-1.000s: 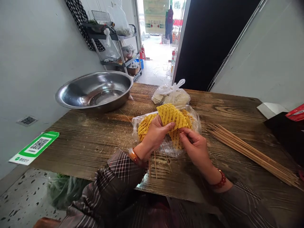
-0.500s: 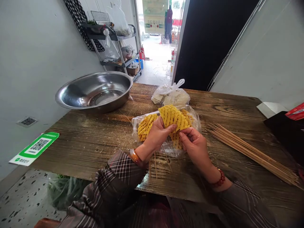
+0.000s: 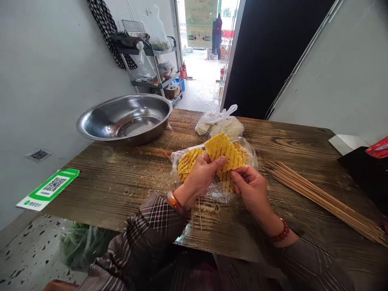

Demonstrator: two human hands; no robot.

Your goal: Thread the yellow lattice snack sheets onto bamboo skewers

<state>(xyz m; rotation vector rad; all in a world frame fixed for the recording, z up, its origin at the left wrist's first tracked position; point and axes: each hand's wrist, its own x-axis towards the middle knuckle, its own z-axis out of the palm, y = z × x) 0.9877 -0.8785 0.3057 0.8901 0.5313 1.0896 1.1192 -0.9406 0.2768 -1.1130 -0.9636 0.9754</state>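
Observation:
A yellow food sheet scored with rows of slits (image 3: 222,147) is held up over the table's middle. My left hand (image 3: 203,171) is closed on its left side, thumb across the front. My right hand (image 3: 250,184) pinches at the sheet's lower right edge; whether a thin stick is also between those fingertips I cannot tell. Under the hands lies an opened clear plastic bag (image 3: 175,165) with more yellow slit pieces (image 3: 188,162). Several thin wooden skewers (image 3: 200,214) stick out below my left hand toward the table's front edge.
A bundle of wooden skewers (image 3: 321,198) lies on the right of the wooden table (image 3: 136,173). Behind the yellow pieces sits a tied bag of pale food (image 3: 226,125). A large steel basin (image 3: 127,119) stands at the back left, a green QR-code card (image 3: 50,190) at the left edge.
The camera view has shifted slightly, so everything sits a little lower and further right. Both hands keep their hold on the yellow sheet, with hardly any visible movement.

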